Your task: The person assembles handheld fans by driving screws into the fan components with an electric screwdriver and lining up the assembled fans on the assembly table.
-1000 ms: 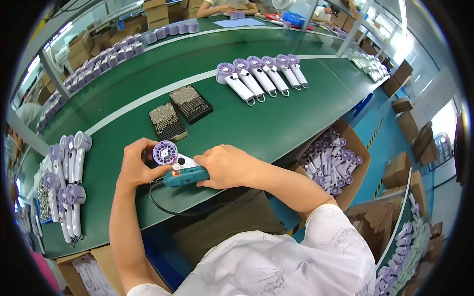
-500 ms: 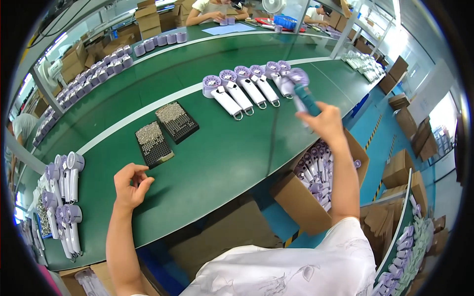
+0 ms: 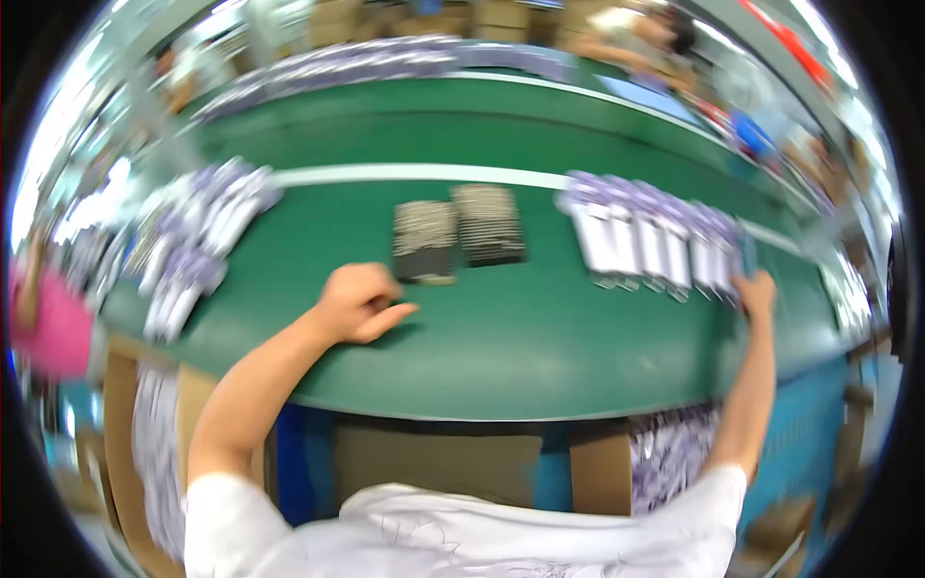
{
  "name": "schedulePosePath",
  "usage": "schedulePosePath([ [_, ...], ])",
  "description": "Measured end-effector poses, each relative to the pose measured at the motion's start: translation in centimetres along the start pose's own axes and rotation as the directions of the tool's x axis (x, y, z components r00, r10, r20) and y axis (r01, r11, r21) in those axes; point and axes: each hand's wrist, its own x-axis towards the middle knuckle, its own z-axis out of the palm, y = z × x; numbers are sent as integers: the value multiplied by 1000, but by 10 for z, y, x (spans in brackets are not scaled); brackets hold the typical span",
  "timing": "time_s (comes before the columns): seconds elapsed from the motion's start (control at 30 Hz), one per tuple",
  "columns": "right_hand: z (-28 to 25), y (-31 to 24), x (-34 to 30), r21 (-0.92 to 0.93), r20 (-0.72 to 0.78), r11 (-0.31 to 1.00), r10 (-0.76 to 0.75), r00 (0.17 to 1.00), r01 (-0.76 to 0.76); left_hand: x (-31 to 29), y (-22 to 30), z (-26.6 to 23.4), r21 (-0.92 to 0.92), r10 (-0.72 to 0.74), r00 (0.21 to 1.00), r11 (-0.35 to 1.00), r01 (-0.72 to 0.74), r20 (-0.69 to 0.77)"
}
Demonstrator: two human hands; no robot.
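My left hand (image 3: 361, 301) hovers over the green bench (image 3: 501, 356), fingers curled and thumb beside them; whatever they hold, if anything, is hidden. Just beyond it lie two black trays (image 3: 424, 265) (image 3: 491, 252) of small metal pieces, probably screws. At the right, my right hand (image 3: 758, 292) is closed round a teal cylindrical tool (image 3: 748, 252), badly smeared by motion. That hand is at the right end of a row of several white and purple handheld fans (image 3: 647, 241), which lie with their round heads away from me.
More handheld fans (image 3: 207, 222) are heaped at the left. Below the bench edge stand open cartons of fans, one at the left (image 3: 123, 424) and one at the right (image 3: 599, 472). People work across the bench; someone in pink (image 3: 58, 318) is at far left.
The whole view has swung to the right-hand tilt's opposite, levelling the bench and blurring. My right hand has come down beside the fan row with the teal tool. My left hand keeps its curl.
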Motion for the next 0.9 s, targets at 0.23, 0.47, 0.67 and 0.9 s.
schedulePosePath([
  [0.23,17,22,28,-42,9,989,-144,990,144,-24,8,-15,25,-19,997,999,21,-71],
  [0.47,-51,-40,-41,-158,-250,987,-17,968,-24,-68,-10,-136,396,-207,857,819,416,-472],
  [0.67,-68,-65,-78,407,-461,839,-152,874,361,-138,-62,-296,699,-429,628,-14,715,-650],
  [0.9,-75,-254,-163,661,-610,309,-309,729,684,-165,-101,-346,659,-865,277,-78,748,-417],
])
